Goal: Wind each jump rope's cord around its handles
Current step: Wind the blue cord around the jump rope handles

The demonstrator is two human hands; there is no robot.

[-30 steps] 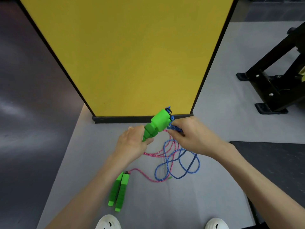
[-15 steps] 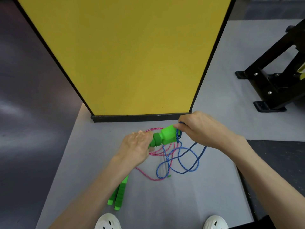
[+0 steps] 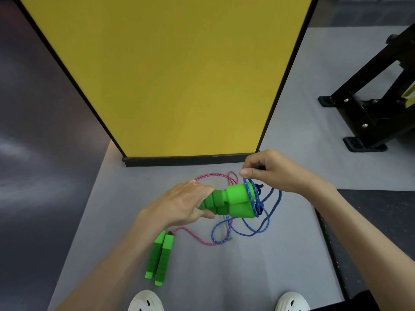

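My left hand (image 3: 179, 204) grips two green handles (image 3: 233, 202) held side by side, their wide ends pointing right. A turn of blue cord (image 3: 252, 196) lies around those wide ends. My right hand (image 3: 269, 170) pinches the blue cord just above them. The loose rest of the blue cord (image 3: 249, 230) lies in loops on the grey floor. A second pair of green handles (image 3: 160, 258) rests on the floor near my left forearm, with its pink cord (image 3: 197, 240) trailing loose under the blue loops.
A yellow panel with a black frame (image 3: 190, 158) stands just beyond the ropes. A black metal stand (image 3: 368, 117) is at the far right. A dark mat (image 3: 381, 212) borders the grey floor on the right. My white shoes (image 3: 146, 301) show at the bottom edge.
The handles tipped from pointing up to lying level, pointing right. My right hand carried the blue cord up and over their wide ends. The view came slightly closer.
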